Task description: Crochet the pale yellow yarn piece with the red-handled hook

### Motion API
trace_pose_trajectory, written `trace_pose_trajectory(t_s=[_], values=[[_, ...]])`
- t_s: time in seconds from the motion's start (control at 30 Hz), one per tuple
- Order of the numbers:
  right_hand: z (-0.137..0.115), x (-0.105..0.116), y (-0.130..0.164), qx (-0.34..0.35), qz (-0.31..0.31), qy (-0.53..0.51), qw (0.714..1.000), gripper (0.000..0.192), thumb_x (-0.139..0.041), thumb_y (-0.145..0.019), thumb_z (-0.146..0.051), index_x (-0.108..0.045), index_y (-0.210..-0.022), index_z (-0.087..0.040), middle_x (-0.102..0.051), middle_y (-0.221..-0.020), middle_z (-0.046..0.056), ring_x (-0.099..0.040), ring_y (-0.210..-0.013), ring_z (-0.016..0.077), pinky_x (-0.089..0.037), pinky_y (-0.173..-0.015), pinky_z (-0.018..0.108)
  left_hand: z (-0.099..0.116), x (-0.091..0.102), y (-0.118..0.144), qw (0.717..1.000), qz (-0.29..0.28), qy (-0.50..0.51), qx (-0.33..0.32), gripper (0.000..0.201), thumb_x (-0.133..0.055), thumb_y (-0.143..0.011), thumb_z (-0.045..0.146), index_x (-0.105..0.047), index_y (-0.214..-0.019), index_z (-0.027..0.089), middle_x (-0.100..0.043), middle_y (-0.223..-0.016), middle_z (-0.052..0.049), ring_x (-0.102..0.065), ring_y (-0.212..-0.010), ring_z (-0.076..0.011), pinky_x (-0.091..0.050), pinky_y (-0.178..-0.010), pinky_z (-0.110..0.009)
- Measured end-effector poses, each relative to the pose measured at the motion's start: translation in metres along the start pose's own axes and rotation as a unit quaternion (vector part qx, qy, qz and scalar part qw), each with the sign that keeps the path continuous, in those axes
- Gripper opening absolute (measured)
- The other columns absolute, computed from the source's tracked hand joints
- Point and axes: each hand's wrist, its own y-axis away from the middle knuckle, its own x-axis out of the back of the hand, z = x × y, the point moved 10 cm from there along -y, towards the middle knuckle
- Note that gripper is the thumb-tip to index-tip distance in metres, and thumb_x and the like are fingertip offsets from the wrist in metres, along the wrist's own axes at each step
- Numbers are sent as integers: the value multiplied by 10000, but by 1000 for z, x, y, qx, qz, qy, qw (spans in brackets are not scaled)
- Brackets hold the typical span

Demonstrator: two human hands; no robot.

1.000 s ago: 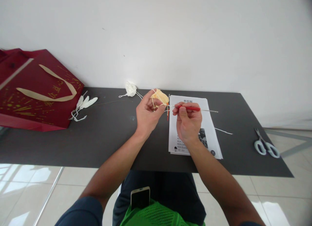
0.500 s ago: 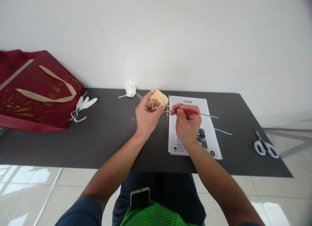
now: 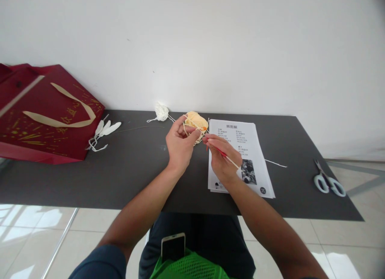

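My left hand (image 3: 180, 144) is closed in a pinch on cream yarn, with a strand running over its raised index finger. Whatever small piece of crochet sits between those fingertips is mostly hidden. Just behind the fingers lies a pale yellow ball of yarn (image 3: 196, 119). A small orange thing (image 3: 205, 129) shows by the fingertips, too small to name. My right hand (image 3: 224, 156) is wrapped round a crochet hook (image 3: 221, 153) with a red handle. Its tip points at the yarn by my left thumb, and its back end slants down to the right.
Printed pattern sheets (image 3: 258, 166) lie under and beyond my right hand. Scissors (image 3: 328, 178) rest near the right table edge. A white yarn ball (image 3: 161, 111), small white pieces with tails (image 3: 112, 128) and a dark red paper bag (image 3: 45, 118) are on the left. A phone (image 3: 173, 247) lies on my lap.
My right hand has moved slightly left and down. The hook has swung from nearly level to a steeper slant, its back end now lower. My left hand has barely shifted.
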Motion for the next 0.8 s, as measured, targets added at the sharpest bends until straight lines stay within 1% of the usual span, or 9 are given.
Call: trace_pose_trajectory(t_s=[0.1,0.23,0.37,0.43,0.5,0.57,0.63,0.7,0.8], values=[[-1,-3,1,16,-31,37,999,380,-693,-903,-94,-760,-1167,-358,-800,-1190,15,-781,-1039,203,-680,-909,413,-7,1,-1,998,16,23,49,609,-841,-640,139,-640,-1216,143,-707,-702,46,-607,-577,-72,-478,-607,-216],[-3,-6,3,42,-52,73,995,465,-692,-885,-53,-746,-1221,-370,-793,-1217,25,-778,-1053,204,-665,-934,403,-8,-5,1,994,-5,56,95,600,-841,-627,122,-643,-1194,110,-659,-641,70,-506,-496,-34,-378,-526,-187],[-5,-9,4,64,-66,97,991,498,-701,-874,-49,-733,-1253,-369,-788,-1237,30,-778,-1065,210,-660,-954,402,-10,-10,3,987,-25,94,128,599,-833,-635,117,-641,-1203,108,-621,-622,80,-475,-495,-28,-331,-514,-183],[-4,-9,4,64,-68,101,990,493,-701,-878,-58,-732,-1254,-376,-788,-1240,23,-778,-1066,209,-659,-965,403,-13,-11,3,982,-30,115,148,603,-830,-634,110,-637,-1205,107,-599,-608,85,-466,-499,-28,-330,-521,-181],[-2,-9,4,55,-69,97,991,490,-705,-878,-61,-735,-1246,-382,-787,-1244,14,-779,-1069,205,-657,-975,400,-17,-12,3,975,-36,133,174,589,-833,-628,105,-645,-1185,103,-607,-625,72,-480,-516,-30,-344,-530,-177],[2,-8,4,36,-64,75,994,471,-716,-875,-69,-748,-1218,-390,-790,-1235,0,-782,-1060,199,-659,-978,396,-22,-14,3,968,-41,147,200,560,-840,-617,106,-664,-1149,97,-646,-679,39,-519,-553,-34,-371,-545,-171],[7,-6,3,-1,-51,41,998,408,-732,-875,-101,-775,-1155,-394,-798,-1208,-17,-790,-1027,195,-667,-967,399,-24,-15,3,962,-46,158,216,543,-841,-609,106,-678,-1127,92,-684,-742,7,-559,-595,-41,-401,-569,-168],[17,-5,2,-60,-32,-6,998,310,-745,-877,-142,-803,-1068,-378,-808,-1170,-22,-798,-985,198,-683,-923,401,-24,-15,3,960,-50,162,221,539,-834,-611,103,-682,-1128,88,-696,-766,-5,-568,-610,-44,-411,-580,-170],[36,-4,1,-159,13,-107,981,189,-750,-881,-178,-805,-982,-328,-811,-1126,-11,-802,-886,184,-694,-809,369,-21,-17,3,962,-69,150,216,560,-819,-619,93,-675,-1160,82,-633,-670,36,-497,-549,-33,-356,-540,-175]])
